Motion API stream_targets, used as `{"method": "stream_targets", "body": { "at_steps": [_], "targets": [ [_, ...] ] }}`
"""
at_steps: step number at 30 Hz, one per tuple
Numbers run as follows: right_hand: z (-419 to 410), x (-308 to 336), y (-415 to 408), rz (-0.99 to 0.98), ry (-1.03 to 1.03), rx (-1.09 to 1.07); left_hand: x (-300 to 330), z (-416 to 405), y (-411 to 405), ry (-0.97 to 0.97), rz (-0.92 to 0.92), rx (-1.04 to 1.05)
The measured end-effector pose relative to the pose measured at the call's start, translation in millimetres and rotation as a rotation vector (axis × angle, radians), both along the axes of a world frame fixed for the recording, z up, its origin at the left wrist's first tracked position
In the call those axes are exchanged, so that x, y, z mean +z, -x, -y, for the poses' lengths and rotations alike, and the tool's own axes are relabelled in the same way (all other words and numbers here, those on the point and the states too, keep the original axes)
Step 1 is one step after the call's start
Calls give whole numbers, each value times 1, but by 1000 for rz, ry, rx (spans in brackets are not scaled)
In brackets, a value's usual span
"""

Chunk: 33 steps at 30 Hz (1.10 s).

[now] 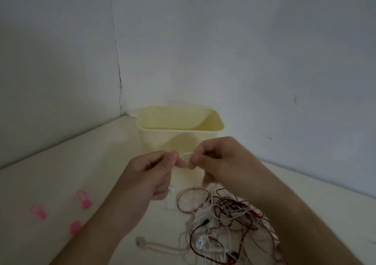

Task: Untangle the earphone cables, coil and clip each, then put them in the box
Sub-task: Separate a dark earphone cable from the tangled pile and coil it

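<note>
A pale yellow open box (156, 140) stands on the table against the wall corner. In front of it both hands hold a short stretch of white earphone cable (186, 154) in the air. My left hand (150, 173) pinches one end of that stretch, and my right hand (215, 158) pinches the other. Below my right forearm lies a tangle of white, pink and dark red cables (221, 220) on the table. A pinkish plug (142, 244) sticks out of the tangle toward the left.
Three pink clips lie on the table at the left: one (83, 199), a second (38, 211) and a third (75, 227) partly behind my left forearm. Walls close off the table at the back and left.
</note>
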State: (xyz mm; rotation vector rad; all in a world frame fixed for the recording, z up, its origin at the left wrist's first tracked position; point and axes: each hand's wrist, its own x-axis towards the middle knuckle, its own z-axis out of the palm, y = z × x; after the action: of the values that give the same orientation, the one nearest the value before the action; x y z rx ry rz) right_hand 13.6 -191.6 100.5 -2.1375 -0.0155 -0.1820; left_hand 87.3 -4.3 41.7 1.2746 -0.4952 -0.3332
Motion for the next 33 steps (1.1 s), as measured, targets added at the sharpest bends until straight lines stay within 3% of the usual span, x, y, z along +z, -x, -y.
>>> {"method": "stream_targets", "body": {
  "at_steps": [6,13,16,19,21,24,29,33],
  "targets": [
    [39,20,12,183,-624,26,2,-14,-13,33,35,-20],
    [62,36,26,394,-1014,-13,8,-24,-14,308,-7,-106],
    [74,36,27,466,-933,-81,10,-28,-20,376,-53,-40],
    [78,36,30,549,-384,-418,9,-29,-26,360,-55,142],
    [79,37,31,600,-244,-577,7,-29,-31,337,-68,269],
    [82,38,28,633,-446,-616,2,-28,-34,303,-90,384],
    [78,42,29,466,-878,-538,-6,-23,-36,197,-127,489],
    [74,40,26,449,-845,-445,-10,-23,-41,114,-157,522]
  ]
}}
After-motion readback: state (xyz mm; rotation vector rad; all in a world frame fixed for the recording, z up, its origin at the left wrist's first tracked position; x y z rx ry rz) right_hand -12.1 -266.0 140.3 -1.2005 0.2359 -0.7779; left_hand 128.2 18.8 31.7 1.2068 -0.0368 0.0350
